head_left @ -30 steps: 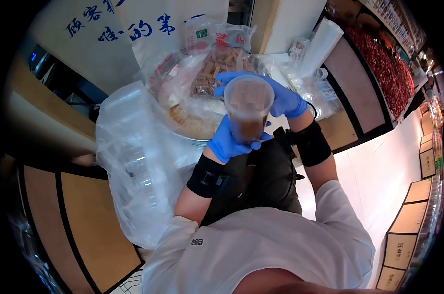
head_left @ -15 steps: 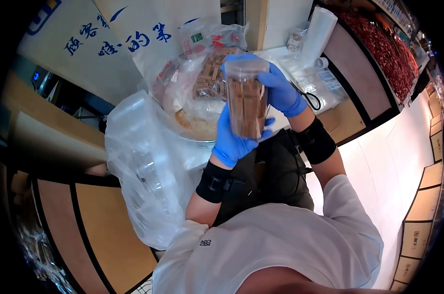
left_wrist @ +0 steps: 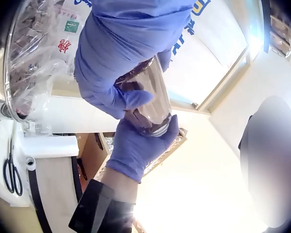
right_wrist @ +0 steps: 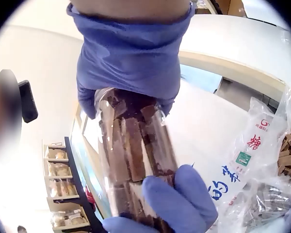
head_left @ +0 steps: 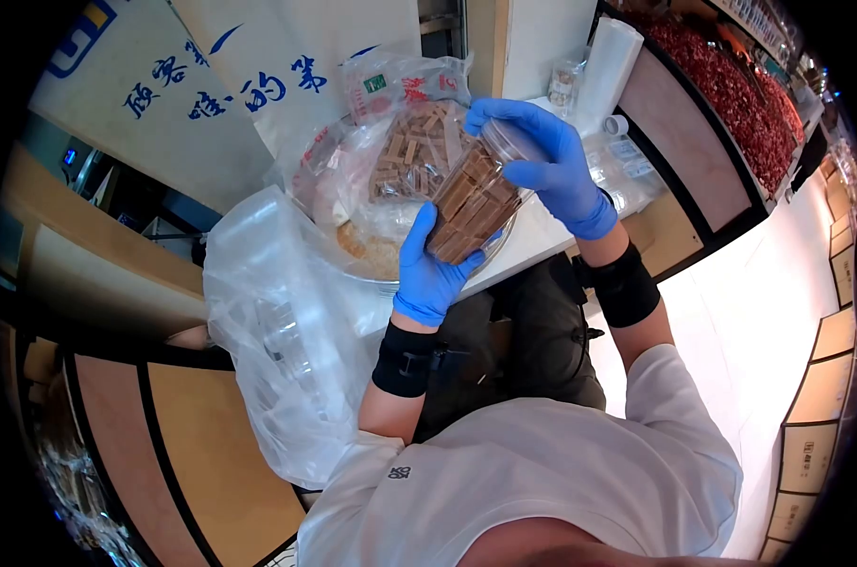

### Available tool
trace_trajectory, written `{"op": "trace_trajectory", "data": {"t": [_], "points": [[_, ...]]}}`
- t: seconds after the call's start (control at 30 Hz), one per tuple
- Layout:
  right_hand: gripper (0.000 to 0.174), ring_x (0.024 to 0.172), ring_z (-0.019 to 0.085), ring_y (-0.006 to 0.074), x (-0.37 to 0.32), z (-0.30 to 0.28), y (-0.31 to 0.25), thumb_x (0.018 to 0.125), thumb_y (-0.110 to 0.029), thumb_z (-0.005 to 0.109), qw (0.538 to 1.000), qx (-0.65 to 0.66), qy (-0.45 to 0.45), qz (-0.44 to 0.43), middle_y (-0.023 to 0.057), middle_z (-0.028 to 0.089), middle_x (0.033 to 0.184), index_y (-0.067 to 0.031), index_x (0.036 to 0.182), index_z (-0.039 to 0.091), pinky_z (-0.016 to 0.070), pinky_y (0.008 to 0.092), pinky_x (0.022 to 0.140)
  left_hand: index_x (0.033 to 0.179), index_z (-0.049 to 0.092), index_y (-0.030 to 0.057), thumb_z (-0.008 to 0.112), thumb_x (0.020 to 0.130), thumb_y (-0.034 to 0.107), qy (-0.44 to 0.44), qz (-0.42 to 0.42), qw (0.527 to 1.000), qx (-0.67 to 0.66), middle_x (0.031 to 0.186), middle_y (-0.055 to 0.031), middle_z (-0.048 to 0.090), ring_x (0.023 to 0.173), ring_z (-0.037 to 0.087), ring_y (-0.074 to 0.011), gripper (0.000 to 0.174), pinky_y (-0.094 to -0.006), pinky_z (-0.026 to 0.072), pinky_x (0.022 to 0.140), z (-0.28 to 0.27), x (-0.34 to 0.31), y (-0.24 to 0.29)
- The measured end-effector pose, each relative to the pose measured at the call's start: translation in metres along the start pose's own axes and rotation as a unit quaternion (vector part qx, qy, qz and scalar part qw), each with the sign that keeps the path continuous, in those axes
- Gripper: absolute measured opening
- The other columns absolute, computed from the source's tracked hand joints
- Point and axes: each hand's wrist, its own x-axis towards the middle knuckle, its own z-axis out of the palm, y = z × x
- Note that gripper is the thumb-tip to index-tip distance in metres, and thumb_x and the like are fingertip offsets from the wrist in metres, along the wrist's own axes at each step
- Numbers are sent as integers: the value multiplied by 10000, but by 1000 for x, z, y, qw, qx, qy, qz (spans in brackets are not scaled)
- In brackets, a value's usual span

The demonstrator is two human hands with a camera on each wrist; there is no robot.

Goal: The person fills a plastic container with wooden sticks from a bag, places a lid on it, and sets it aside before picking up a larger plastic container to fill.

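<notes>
A clear plastic jar (head_left: 474, 206) packed with brown strip-shaped pieces is held tilted in front of the body, its lid end up and to the right. My blue-gloved left hand (head_left: 428, 274) grips the lower end, thumb on one side and fingers on the other. At the lid (head_left: 515, 142), my gloved right hand (head_left: 562, 168) curls its fingers and thumb round the rim. The right wrist view shows the pieces standing in layers inside the jar (right_wrist: 133, 150), with the left hand's fingers (right_wrist: 177, 201) wrapped across it.
Behind the hands, a wide round metal pan (head_left: 357, 269) holds plastic bags and a heap of brown pieces (head_left: 414, 156). A large translucent bag (head_left: 277, 331) hangs at left. A white plastic roll (head_left: 610, 71) and clear packets (head_left: 627, 170) lie at right. Black scissors (left_wrist: 12, 172) rest on the table.
The jar has swung from roughly facing the head camera to leaning toward the upper right, its filled side now showing. My right hand has moved right with the lid end; both hands keep hold.
</notes>
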Motion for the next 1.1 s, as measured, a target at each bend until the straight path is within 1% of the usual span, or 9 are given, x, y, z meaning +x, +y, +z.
{"op": "trace_trajectory", "data": {"t": [0.13, 0.43, 0.53, 0.6, 0.63, 0.83, 0.93, 1.0, 1.1], "points": [[577, 1176, 544, 196, -4, 6, -1, 730, -41, 699, 1000, 6, 18, -2, 107, 590, 1244, 30, 1279, 537, 382, 335, 1069, 1419, 390, 39, 495, 966, 437, 5, 14, 1000, -23, 1344, -226, 507, 1129, 572, -431, 613, -415, 592, 696, -5, -2, -7], [475, 1126, 562, 177, -11, 15, 5, 805, -141, 649, 996, 25, 80, -6, 99, 601, 1217, 10, 1247, 561, 415, 314, 1020, 1299, 479, 87, 585, 938, 344, 91, 188, 954, 216, 1203, -110, 585, 988, 641, -244, 456, -348, 562, 627, 16, -13, -9], [524, 1160, 560, 223, -10, 18, -3, 816, -252, 606, 994, 8, 100, 37, 136, 581, 1254, 32, 1252, 540, 411, 350, 1037, 1272, 474, 93, 637, 901, 315, 63, 229, 930, 280, 1192, -86, 567, 1038, 608, -212, 462, -342, 551, 753, 19, -13, -6], [490, 1143, 565, 215, -9, 20, -4, 839, -243, 589, 991, -7, 126, 47, 132, 590, 1232, 33, 1242, 548, 417, 344, 1022, 1281, 459, 63, 711, 829, 203, 59, 395, 809, 432, 1203, -82, 539, 1111, 537, -181, 537, -332, 461, 954, 21, -6, -4], [456, 1125, 569, 207, -8, 21, -6, 863, -233, 572, 987, -22, 150, 58, 127, 599, 1210, 34, 1232, 555, 423, 338, 1007, 1281, 459, 63, 711, 829, 203, 60, 395, 809, 430, 1203, -82, 539, 1111, 537, -181, 537, -332, 461, 954, 23, -6, -5], [413, 1074, 573, 196, -16, 16, -12, 876, -248, 570, 988, -63, 132, 37, 119, 612, 1144, 37, 1174, 583, 424, 321, 981, 1265, 466, 37, 718, 827, 165, 63, 319, 860, 394, 1206, -89, 527, 1136, 501, -162, 521, -316, 413, 995, 23, -9, -4], [359, 1068, 572, 163, -16, 12, -19, 843, -113, 638, 995, -51, 81, -24, 77, 625, 1139, 3, 1181, 602, 422, 309, 986, 1255, 486, 86, 628, 888, 318, 67, 274, 856, 433, 1199, -89, 567, 1053, 589, -218, 457, -370, 522, 816, 27, -15, 1], [380, 1075, 569, 174, -12, 6, -22, 822, -109, 651, 995, -87, 39, -42, 87, 622, 1144, 4, 1182, 603, 419, 318, 992, 1266, 522, 98, 562, 915, 410, 79, 36, 984, 153, 1182, -98, 599, 966, 620, -258, 471, -375, 529, 689, 29, -16, 8], [411, 1091, 562, 192, -5, 2, -26, 788, -101, 671, 986, -141, -23, -89, 103, 614, 1158, 1, 1182, 609, 412, 331, 1003, 1295, 532, 100, 518, 927, 456, 62, -8, 988, 140, 1171, -130, 627, 985, 639, -298, 513, -371, 536, 684, 44, -19, 13]]}}
